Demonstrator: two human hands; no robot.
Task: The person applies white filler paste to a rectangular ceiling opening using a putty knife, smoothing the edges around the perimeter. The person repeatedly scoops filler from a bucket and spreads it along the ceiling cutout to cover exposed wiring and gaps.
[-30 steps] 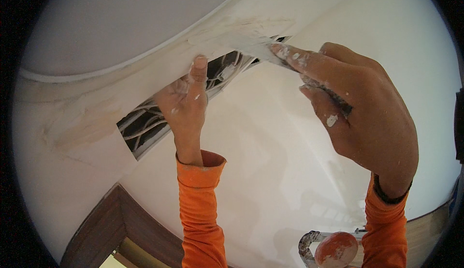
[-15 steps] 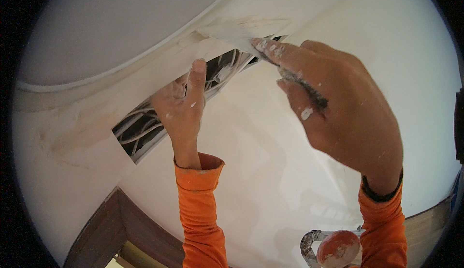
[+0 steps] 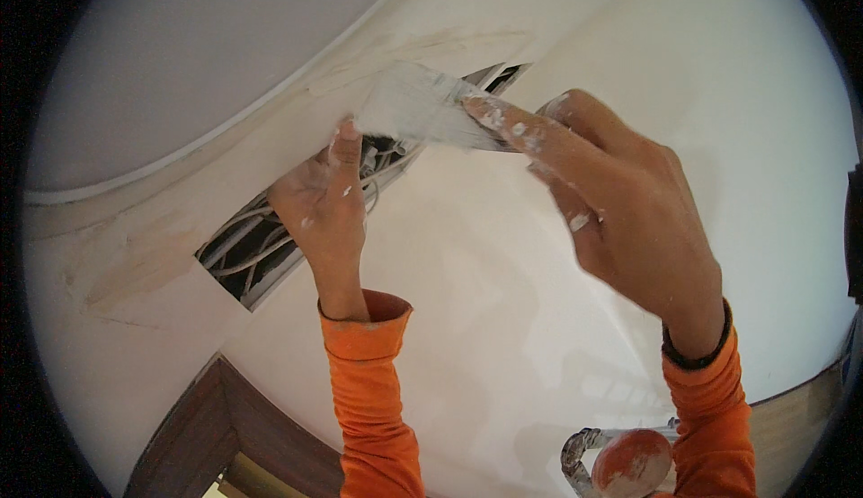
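My right hand (image 3: 620, 201), spotted with white, grips a wide putty knife (image 3: 413, 107). Its broad blade lies flat against the pale surface along the upper edge of a long slot-shaped opening (image 3: 235, 260). Loose cables (image 3: 261, 255) run inside that slot. My left hand (image 3: 325, 201) is hooked on the slot's edge, fingers reaching into the hole and mostly hidden, thumb up on the outside. The blade's left end comes close to the left thumb, and the blade covers part of the slot.
Brownish smears (image 3: 144, 269) mark the surface left of the slot. A grey curved panel (image 3: 216, 57) borders it above. At lower left stands a dark brown door frame (image 3: 184, 426). At lower right is a round reddish, white-smeared piece (image 3: 634, 464) beside a metal bar (image 3: 575, 453).
The putty knife and my right hand have moved left and slightly down, so more of the blade shows, nearer my left thumb. My left hand keeps its place on the slot's edge.
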